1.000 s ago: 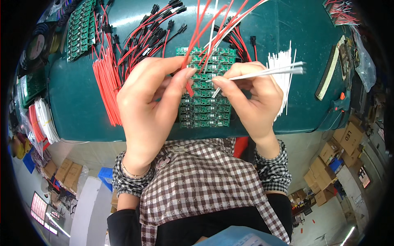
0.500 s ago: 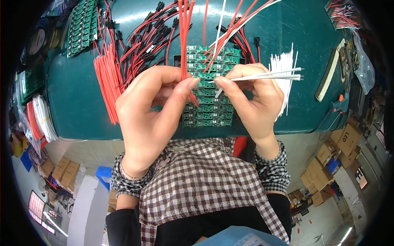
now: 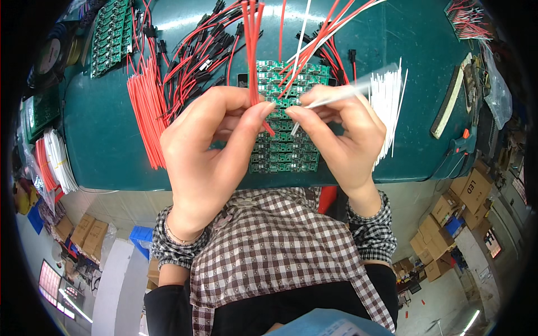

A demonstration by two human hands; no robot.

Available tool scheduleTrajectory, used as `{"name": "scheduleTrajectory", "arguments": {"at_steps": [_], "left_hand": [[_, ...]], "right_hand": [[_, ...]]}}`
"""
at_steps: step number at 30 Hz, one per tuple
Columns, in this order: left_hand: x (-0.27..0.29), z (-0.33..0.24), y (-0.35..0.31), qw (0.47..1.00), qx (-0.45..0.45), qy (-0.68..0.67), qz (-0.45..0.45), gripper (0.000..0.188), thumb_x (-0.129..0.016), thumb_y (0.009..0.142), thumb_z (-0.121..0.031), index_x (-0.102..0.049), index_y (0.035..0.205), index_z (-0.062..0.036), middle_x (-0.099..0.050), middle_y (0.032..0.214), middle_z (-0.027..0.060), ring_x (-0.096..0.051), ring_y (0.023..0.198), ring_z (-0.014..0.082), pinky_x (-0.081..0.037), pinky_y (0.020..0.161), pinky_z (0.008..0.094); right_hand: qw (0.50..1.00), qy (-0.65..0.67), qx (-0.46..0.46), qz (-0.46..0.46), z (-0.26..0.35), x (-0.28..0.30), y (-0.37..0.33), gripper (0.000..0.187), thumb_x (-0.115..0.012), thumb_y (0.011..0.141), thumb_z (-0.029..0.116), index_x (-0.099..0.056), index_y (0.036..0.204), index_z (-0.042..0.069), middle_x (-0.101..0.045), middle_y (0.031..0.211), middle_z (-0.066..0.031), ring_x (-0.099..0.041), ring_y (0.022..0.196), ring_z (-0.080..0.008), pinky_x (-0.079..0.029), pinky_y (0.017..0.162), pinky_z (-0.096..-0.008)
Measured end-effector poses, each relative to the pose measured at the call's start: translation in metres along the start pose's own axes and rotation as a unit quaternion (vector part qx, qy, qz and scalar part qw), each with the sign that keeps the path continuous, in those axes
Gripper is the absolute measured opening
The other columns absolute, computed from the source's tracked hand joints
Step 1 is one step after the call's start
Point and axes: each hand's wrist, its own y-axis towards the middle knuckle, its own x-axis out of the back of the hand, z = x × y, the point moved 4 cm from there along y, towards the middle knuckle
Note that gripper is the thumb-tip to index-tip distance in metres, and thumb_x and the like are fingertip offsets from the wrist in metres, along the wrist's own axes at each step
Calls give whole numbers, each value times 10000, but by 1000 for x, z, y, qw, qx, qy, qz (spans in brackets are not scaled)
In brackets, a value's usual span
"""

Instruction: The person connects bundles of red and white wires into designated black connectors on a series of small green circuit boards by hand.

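Note:
Between thumb and fingers, my left hand (image 3: 210, 143) pinches several red wires (image 3: 253, 61) that stand up past the fingertips, their lower ends poking out below. My right hand (image 3: 344, 131) is closed on several white wires (image 3: 342, 96), which are smeared by motion and slant up to the right. Under both hands lies a green circuit board panel (image 3: 286, 148) with rows of small parts. Red and white wires (image 3: 314, 47) rise from its upper part. The hands are close together over the panel, thumbs almost meeting.
A bundle of loose red wires (image 3: 147, 120) lies left of my hands, beside red-black leads with black connectors (image 3: 204, 61). White wires (image 3: 386, 106) lie at the right. Another circuit board panel (image 3: 112, 39) is at the far left; a glue gun (image 3: 464, 141) hangs near the right edge.
The white wires in my right hand have swung upward and now blur. My right thumb has moved slightly left, closer to the left thumb. The red wires' lower ends have shifted up a little.

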Motion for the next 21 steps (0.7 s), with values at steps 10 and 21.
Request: {"name": "scheduleTrajectory", "arguments": {"at_steps": [10, 21], "left_hand": [[-1, -1, 1, 999, -17, 30, 2, 118, -718, 835, 8, -645, 925, 24, -662, 810, 74, -661, 688, 102, -532, 602, 224], [-4, -3, 1, 997, -53, 53, -4, 105, -700, 839, 25, -640, 925, 25, -664, 814, 86, -672, 688, 121, -541, 597, 237]], "right_hand": [[996, 23, -77, -45, -11, 0, -1, 347, -824, 732, 61, -682, 1038, -20, -645, 826, -59, -635, 688, -79, -550, 598, -213], [994, 38, -100, -37, -11, 0, -1, 335, -814, 739, 48, -684, 1039, -24, -637, 825, -56, -631, 684, -70, -543, 610, -201]]}}
